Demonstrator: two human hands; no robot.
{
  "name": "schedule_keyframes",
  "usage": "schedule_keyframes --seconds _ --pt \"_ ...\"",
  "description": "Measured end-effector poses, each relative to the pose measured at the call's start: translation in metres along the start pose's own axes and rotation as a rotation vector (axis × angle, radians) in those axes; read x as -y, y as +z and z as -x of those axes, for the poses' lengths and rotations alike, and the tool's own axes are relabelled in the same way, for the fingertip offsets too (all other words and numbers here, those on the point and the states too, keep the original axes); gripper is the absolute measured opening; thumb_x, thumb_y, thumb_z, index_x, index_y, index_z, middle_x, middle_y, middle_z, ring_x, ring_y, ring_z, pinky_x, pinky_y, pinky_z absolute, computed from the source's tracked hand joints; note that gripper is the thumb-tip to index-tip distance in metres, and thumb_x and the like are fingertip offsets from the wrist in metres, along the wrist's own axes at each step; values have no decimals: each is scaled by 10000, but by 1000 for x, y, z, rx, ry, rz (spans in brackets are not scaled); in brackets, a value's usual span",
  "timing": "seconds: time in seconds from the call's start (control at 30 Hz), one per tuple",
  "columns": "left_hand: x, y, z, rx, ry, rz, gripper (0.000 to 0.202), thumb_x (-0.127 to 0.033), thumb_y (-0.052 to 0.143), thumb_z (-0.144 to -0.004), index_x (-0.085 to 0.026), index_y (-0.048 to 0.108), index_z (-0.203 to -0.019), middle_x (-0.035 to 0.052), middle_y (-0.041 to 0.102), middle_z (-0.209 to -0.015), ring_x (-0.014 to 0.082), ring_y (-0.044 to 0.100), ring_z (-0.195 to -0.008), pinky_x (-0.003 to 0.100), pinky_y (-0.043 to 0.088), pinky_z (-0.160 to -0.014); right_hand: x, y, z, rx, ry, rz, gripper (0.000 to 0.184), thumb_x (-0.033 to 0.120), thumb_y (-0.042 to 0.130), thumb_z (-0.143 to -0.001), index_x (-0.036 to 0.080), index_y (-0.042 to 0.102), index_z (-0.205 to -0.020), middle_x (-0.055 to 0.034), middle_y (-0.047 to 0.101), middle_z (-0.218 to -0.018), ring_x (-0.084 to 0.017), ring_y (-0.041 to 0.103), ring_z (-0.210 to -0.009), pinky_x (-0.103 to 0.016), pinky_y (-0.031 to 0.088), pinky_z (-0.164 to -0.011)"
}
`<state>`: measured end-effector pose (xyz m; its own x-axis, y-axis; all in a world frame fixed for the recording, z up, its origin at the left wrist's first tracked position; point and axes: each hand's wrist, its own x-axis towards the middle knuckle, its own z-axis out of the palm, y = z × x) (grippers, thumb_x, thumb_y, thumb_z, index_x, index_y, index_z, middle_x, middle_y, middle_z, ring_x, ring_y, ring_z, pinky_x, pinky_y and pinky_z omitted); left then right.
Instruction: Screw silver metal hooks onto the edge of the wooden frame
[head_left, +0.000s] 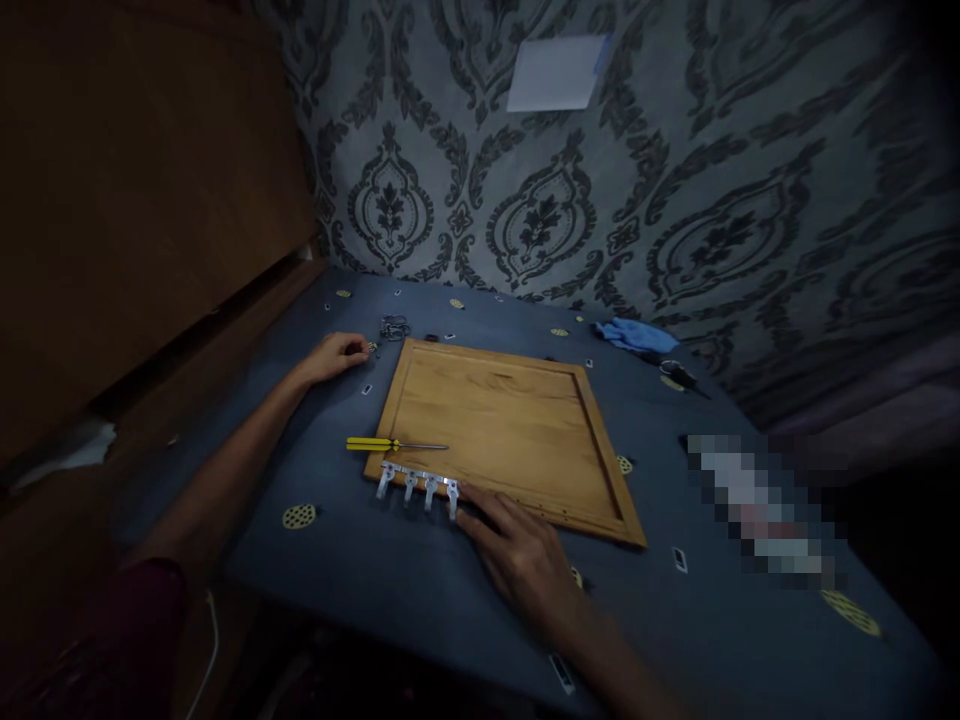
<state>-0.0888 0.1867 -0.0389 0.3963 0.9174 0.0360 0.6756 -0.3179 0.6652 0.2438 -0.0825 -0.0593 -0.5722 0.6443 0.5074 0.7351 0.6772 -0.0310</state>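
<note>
A wooden panel with a raised frame [510, 430] lies flat on a blue cloth-covered table [420, 590]. A metal hook rail [418, 484] rests along its near left edge. My right hand [517, 550] lies flat with fingers stretched out, its fingertips touching the right end of the rail. A yellow-handled screwdriver [394, 444] lies across the panel's left edge, just behind the rail. My left hand [339, 355] rests farther back on the cloth with fingers curled, near a small bunch of metal parts [393, 327]; what it holds, if anything, is hidden.
A blue cloth [628, 334] and a small dark tool [679, 374] lie at the back right. A brown wooden cabinet [135, 200] stands along the left. Patterned wallpaper with a white sheet [556, 73] rises behind the table. The right side is dark.
</note>
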Motion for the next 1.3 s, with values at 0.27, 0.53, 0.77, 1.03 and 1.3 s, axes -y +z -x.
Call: schedule_keyframes --seconds 0.27,0.53,0.77,1.03,1.3 --pt "1 -5 2 156 71 -201 399 -397 634 -967 -157 601 -1285 103 630 -1293 247 649 -1127 458 584 -950 1 -1 1 64 28 -17 336 79 596 -919 216 729 -1196 -106 721 -1308 -235 703 -1066 -363 610 -789" --pt "-12 -6 6 125 167 -205 341 -402 630 -969 -163 633 -1212 88 661 -1218 208 658 -1067 418 581 -929 2 -1 2 108 62 -34 356 89 552 -947 235 713 -1230 -79 706 -1338 -231 681 -1098 -371 604 -792" --pt "-50 -4 12 -22 208 -61 150 -338 634 -816 -190 659 -814 6 681 -751 146 551 -713 272 443 -679 4 -4 0 95 64 -26 335 96 571 -944 232 711 -1217 -62 700 -1353 -219 692 -1084 -360 603 -820" --pt "-148 47 58 338 353 17 149 -308 626 -847 -171 683 -852 5 690 -755 130 612 -696 236 448 -641 2 -4 -2 105 64 -40 336 86 573 -936 227 715 -1206 -62 691 -1361 -224 676 -1070 -351 598 -786" --pt "-174 75 79 507 471 -24 94 -142 600 -891 -176 685 -871 -1 703 -819 118 646 -764 217 453 -696 3 -8 -7 129 61 -35 283 106 548 -969 204 705 -1183 -89 670 -1385 -230 665 -1077 -362 611 -791"
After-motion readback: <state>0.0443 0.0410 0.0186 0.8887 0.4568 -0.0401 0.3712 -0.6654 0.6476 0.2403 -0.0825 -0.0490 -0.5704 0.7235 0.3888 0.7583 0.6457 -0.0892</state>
